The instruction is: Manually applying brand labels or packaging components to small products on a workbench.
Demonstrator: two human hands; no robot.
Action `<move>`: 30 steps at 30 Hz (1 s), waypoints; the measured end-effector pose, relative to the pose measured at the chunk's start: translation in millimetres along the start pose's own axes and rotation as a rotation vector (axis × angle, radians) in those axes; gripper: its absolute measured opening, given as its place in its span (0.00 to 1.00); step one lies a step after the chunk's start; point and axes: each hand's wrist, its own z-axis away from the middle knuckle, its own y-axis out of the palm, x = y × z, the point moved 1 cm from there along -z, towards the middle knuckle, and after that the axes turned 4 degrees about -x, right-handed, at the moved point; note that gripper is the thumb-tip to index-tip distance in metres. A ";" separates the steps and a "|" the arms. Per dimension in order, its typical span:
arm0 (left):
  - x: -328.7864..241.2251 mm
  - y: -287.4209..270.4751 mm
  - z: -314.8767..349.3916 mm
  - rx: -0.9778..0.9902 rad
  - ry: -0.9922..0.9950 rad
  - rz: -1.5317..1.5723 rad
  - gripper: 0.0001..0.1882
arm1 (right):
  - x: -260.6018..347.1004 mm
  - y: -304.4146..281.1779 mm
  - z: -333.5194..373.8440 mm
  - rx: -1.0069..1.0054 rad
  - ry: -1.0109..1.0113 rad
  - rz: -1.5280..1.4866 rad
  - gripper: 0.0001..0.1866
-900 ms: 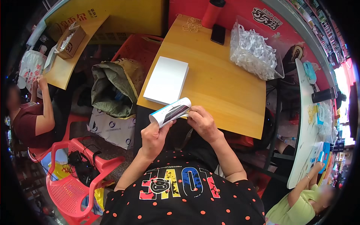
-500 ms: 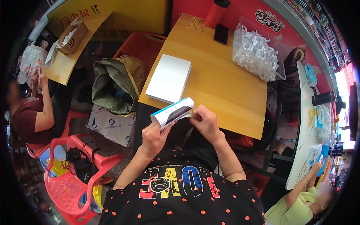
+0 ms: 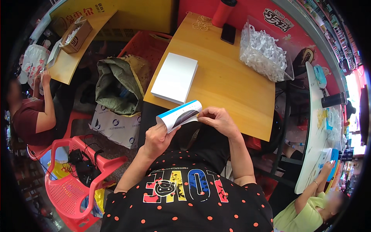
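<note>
My left hand (image 3: 156, 141) is wrapped round the lower left end of a curled printed sheet (image 3: 181, 111). The sheet is white and glossy, with a blue band along its upper edge and a dark picture. It hangs over my lap, just off the near edge of the table. At its right end, my right hand (image 3: 219, 120) pinches the sheet's edge between thumb and forefinger, its other fingers bent. Beyond the sheet, a thick white block (image 3: 176, 77), which may be a paper stack or a box, lies on the wooden table (image 3: 232, 104).
A clear bin (image 3: 264, 52) of white strips stands at the back right, beside a black phone (image 3: 228, 34) and a red tumbler (image 3: 224, 12). Rubber bands (image 3: 202, 23) lie at the back. Left are an open sack (image 3: 118, 89) and a pink chair (image 3: 73, 181). People sit at both sides.
My right hand's fingers have opened out somewhat from a tighter curl and the wrist has shifted slightly right. The curled sheet has turned a little. My left hand keeps its hold.
</note>
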 end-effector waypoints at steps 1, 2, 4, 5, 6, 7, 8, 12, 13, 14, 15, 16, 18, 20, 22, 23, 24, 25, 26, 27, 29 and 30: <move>0.2 -0.2 0.8 0.004 0.005 0.001 0.10 | -2.3 1.4 0.2 0.003 -0.009 -0.016 0.08; 0.5 -0.4 1.6 0.008 0.009 0.001 0.10 | -6.5 3.7 -0.4 0.006 -0.018 -0.033 0.08; 1.4 -1.0 3.3 0.025 0.024 -0.014 0.11 | -9.0 7.2 0.2 0.010 -0.006 -0.033 0.07; 1.7 -1.5 4.0 0.033 0.031 -0.021 0.11 | -9.0 8.4 0.6 0.013 0.014 -0.017 0.07; 1.4 -2.1 4.3 0.038 0.039 -0.024 0.11 | -9.0 9.3 1.1 0.015 0.034 -0.001 0.07; 1.1 -2.7 4.5 0.042 0.047 -0.026 0.11 | -9.4 10.4 1.7 0.012 0.026 -0.010 0.07; 0.8 -3.4 4.7 0.047 0.055 -0.028 0.12 | -10.4 11.6 2.4 0.008 0.017 -0.020 0.07; 2.8 -6.2 2.5 0.026 0.108 -0.071 0.12 | -14.3 8.9 7.9 0.007 0.035 -0.067 0.09; 4.2 -5.9 1.4 0.003 0.136 -0.071 0.12 | -14.0 8.1 7.8 -0.041 0.016 -0.072 0.09; 4.7 -5.6 0.6 -0.019 0.163 -0.072 0.12 | -13.4 7.0 7.1 -0.088 -0.002 -0.076 0.09; 3.8 -5.4 0.0 -0.019 0.166 -0.072 0.12 | -12.9 5.9 6.6 -0.137 -0.020 -0.081 0.09; 2.3 -5.3 -0.9 -0.019 0.170 -0.072 0.12 | -11.5 5.1 6.5 -0.139 -0.019 -0.081 0.09; 1.0 -4.6 -1.3 -0.014 0.177 -0.067 0.12 | -8.2 3.7 6.7 -0.143 -0.018 -0.082 0.09; 0.7 -4.0 -0.8 -0.002 0.186 -0.056 0.12 | -8.0 5.1 5.7 -0.111 -0.040 -0.092 0.10; 1.0 -3.8 -0.3 0.012 0.178 -0.054 0.12 | -7.6 5.3 5.7 -0.084 -0.031 -0.078 0.10; 1.2 -3.6 0.0 0.019 0.174 -0.053 0.12 | -6.4 5.0 6.4 -0.071 -0.012 -0.060 0.10; 1.0 -3.6 0.4 0.023 0.174 -0.046 0.12 | -5.5 5.2 7.0 -0.057 0.007 -0.044 0.10; 0.8 -3.5 0.8 0.027 0.174 -0.039 0.12 | -5.3 5.7 7.3 -0.045 0.018 -0.034 0.10; 0.7 -3.4 1.2 0.031 0.174 -0.032 0.12 | -5.3 6.6 7.4 -0.032 0.029 -0.024 0.09; 0.6 -3.0 2.4 0.032 0.160 -0.029 0.12 | -5.6 7.6 7.8 -0.021 0.040 -0.015 0.09; 0.7 -2.2 5.1 0.034 0.133 -0.021 0.11 | -5.3 10.0 8.0 -0.012 0.048 0.017 0.09; 0.8 -2.0 5.7 0.039 0.137 -0.022 0.11 | -5.5 10.8 8.4 -0.008 0.051 0.033 0.09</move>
